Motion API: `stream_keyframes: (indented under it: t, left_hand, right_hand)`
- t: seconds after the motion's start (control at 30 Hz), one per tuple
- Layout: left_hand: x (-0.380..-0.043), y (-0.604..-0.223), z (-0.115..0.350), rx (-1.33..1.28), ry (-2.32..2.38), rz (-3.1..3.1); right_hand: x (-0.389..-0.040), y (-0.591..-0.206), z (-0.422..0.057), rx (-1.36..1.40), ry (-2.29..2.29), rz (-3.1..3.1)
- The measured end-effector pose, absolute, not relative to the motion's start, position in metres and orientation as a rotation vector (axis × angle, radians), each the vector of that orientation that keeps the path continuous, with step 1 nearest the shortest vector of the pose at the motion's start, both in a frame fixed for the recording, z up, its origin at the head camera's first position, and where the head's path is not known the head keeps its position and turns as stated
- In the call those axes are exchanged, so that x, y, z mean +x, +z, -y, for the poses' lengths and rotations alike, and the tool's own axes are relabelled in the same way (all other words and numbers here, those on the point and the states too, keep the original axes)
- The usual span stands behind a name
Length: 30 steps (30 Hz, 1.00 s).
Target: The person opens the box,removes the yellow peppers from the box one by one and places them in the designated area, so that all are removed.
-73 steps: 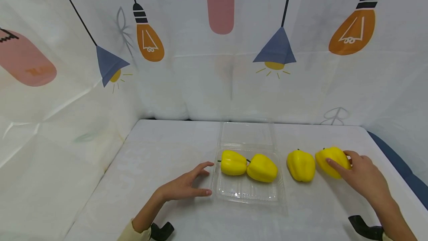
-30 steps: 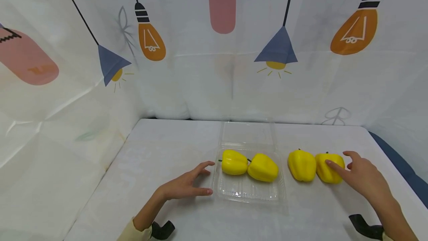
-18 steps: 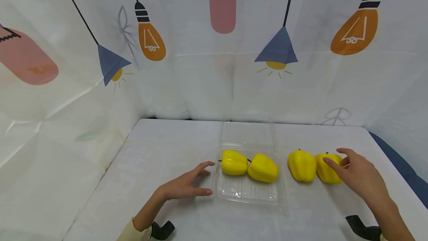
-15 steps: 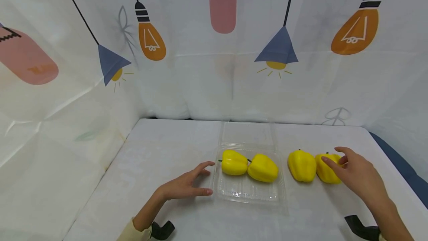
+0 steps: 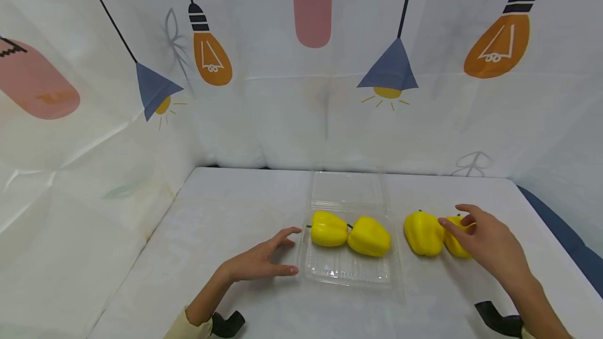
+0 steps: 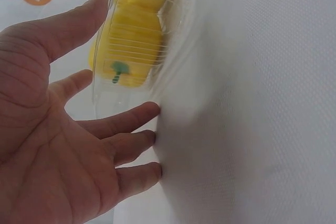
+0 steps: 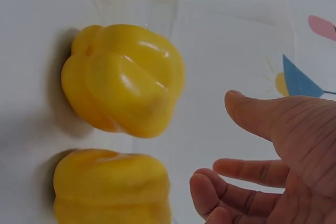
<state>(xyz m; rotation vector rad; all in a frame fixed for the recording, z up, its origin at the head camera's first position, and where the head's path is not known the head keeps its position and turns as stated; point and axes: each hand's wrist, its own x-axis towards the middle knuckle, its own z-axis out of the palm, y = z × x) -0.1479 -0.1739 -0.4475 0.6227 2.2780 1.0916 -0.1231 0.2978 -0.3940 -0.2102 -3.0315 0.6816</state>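
Two yellow bell peppers lie in the clear plastic clamshell container [image 5: 348, 273]: a left pepper [image 5: 328, 229] and a right pepper [image 5: 369, 237]. To the container's right, two more sit on the table, a nearer-in pepper [image 5: 424, 233] and an outer pepper [image 5: 453, 245]. My right hand [image 5: 490, 242] hovers over the outer one with fingers apart, holding nothing; in the right wrist view its thumb and fingers [image 7: 252, 171] stand clear of both peppers. My left hand [image 5: 256, 261] is spread beside the container's left wall, its thumb at the wall [image 6: 100, 51] in the left wrist view.
The container's lid [image 5: 348, 187] lies folded back toward the rear of the white table [image 5: 235, 198]. A white curtain [image 5: 282, 119] printed with lamps and bulbs hangs behind and at the left. Dark blue fabric [image 5: 556, 218] shows past the right edge.
My right hand first set the outer pepper down beside its neighbour, then let go, rose off it and drifted left above it. My left hand stayed in place.
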Motion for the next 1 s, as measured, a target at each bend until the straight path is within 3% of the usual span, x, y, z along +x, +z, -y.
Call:
stream_keyframes:
  t: [1.0]
  left_hand:
    - [-0.148, -0.442, 0.172, 0.678, 1.071, -2.287]
  right_hand:
    - [-0.127, -0.403, -0.252, 0.098, 0.809, 2.922]
